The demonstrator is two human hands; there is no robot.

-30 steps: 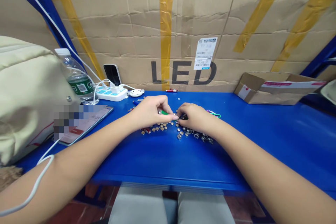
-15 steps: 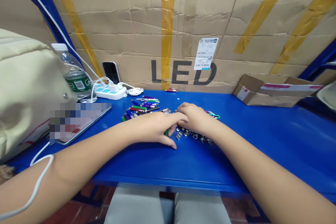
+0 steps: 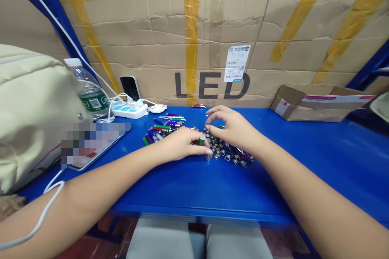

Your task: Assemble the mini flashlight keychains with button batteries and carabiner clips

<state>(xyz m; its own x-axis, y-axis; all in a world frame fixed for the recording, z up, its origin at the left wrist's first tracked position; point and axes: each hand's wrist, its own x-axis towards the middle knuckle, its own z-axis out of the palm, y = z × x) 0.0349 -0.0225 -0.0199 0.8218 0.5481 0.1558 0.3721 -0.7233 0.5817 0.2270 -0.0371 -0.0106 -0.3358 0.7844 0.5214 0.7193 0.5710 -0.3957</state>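
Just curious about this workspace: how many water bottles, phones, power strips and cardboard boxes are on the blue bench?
Water bottle: 1
Standing phone: 1
Flat-lying phone: 1
Power strip: 1
Open cardboard box: 1
Total: 5

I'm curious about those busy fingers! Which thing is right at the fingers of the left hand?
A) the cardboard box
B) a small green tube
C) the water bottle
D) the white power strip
B: the left hand has its fingers right at the small green tube, which stands among round metal pieces on the blue table.
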